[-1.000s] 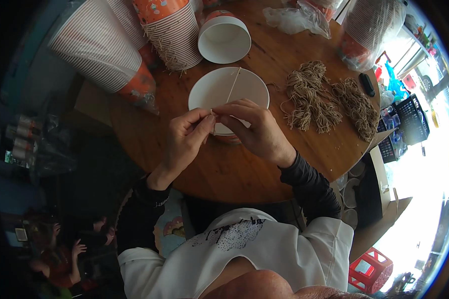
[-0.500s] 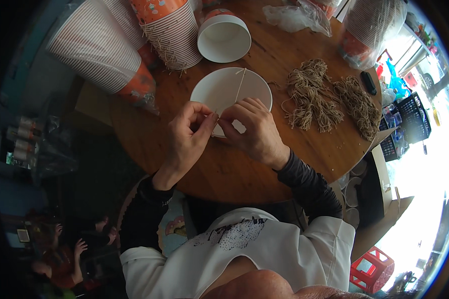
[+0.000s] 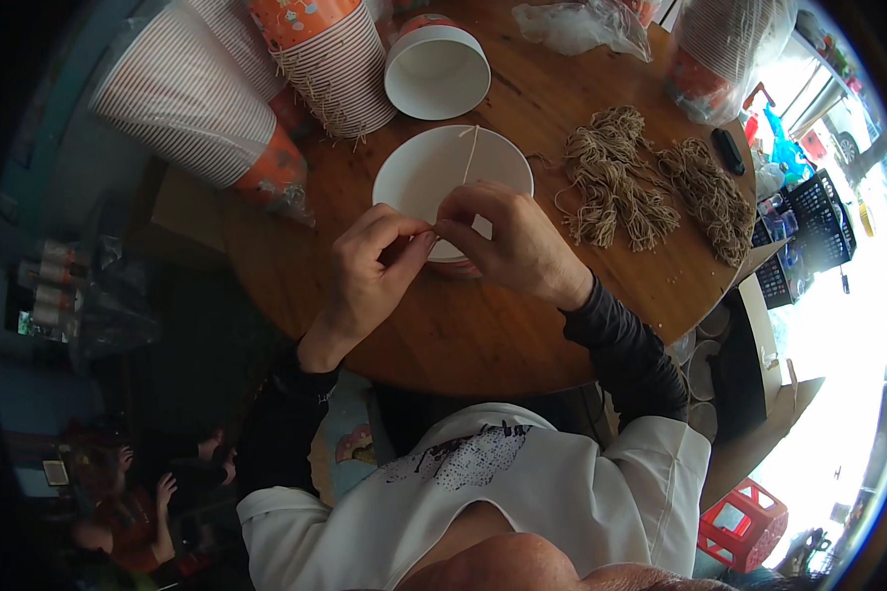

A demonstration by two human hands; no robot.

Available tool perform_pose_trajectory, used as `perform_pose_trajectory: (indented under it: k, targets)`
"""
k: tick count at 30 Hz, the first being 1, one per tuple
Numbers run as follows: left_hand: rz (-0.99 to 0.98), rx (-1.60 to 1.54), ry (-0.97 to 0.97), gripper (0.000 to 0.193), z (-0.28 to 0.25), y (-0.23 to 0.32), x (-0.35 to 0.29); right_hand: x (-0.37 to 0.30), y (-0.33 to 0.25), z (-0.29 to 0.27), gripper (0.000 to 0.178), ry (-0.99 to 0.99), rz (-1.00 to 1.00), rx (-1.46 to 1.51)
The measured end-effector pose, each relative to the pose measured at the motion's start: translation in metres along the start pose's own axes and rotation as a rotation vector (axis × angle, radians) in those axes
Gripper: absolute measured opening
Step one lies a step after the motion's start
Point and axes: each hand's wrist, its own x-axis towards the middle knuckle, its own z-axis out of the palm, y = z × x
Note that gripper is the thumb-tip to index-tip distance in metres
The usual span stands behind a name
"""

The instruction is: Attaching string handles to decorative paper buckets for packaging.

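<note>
From my remote seat, I see the left hand (image 3: 368,264) and right hand (image 3: 508,236) with each grip narrow, seemingly pinching the thin string (image 3: 470,156), which runs straight from the far rim of the round, smooth white tub (image 3: 402,177) on the wooden table (image 3: 434,340). Light, even tension suits its papery wall. Tangled, fibrous tan bundles (image 3: 616,182) lie rightward.

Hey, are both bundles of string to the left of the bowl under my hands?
No, the larger string bundle and the smaller one both lie to the right of the white bowl.
</note>
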Motion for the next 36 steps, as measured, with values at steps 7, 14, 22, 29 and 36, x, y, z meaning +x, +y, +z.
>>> perform_pose_trajectory:
  k: [7, 14, 22, 29, 36]
  targets:
    - [-0.525, -0.506, -0.145, 0.007, -0.01, 0.002, 0.001, 0.003, 0.003, -0.004, 0.008, 0.064, -0.366, -0.22]
    - [-0.941, -1.262, -0.144, 0.014, -0.007, 0.011, -0.001, -0.008, 0.005, 0.008, 0.016, 0.196, -0.259, 0.026]
    - [-0.793, -1.099, -0.12, 0.014, 0.002, 0.007, -0.005, -0.014, 0.01, 0.015, 0.016, 0.293, -0.25, 0.056]
    - [-0.66, -0.749, -0.02, 0.017, 0.001, 0.02, -0.014, -0.008, 0.002, 0.015, 0.008, 0.301, -0.087, 0.138]
    - [-0.598, -0.631, -0.036, 0.015, 0.002, 0.021, -0.018, -0.008, 0.003, 0.014, 0.007, 0.297, -0.102, 0.081]
